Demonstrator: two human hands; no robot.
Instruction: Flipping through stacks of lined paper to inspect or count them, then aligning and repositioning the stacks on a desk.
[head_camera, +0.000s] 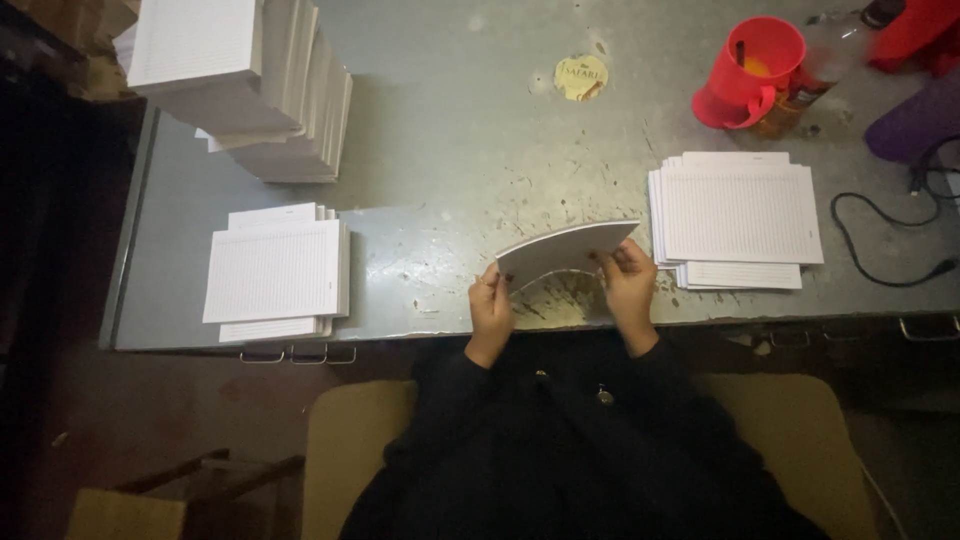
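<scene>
Grey table (450, 150) carries tall sheet stacks (250, 80) far left, a low pile (275, 272) near left and another pile (738, 215) on the right. My left hand (490, 308) and right hand (628, 282) both grip a bent sheaf (565, 250) at the near edge, mid-fold. Judging by the piles, some look done, many remain. Red mug (750, 70) far right.

Paper workshop, scratched metal table (450, 150), ruled-sheet stacks (275, 272)

Left hand (490, 308) and right hand (628, 283) raised together, fingers pinched.
</scene>
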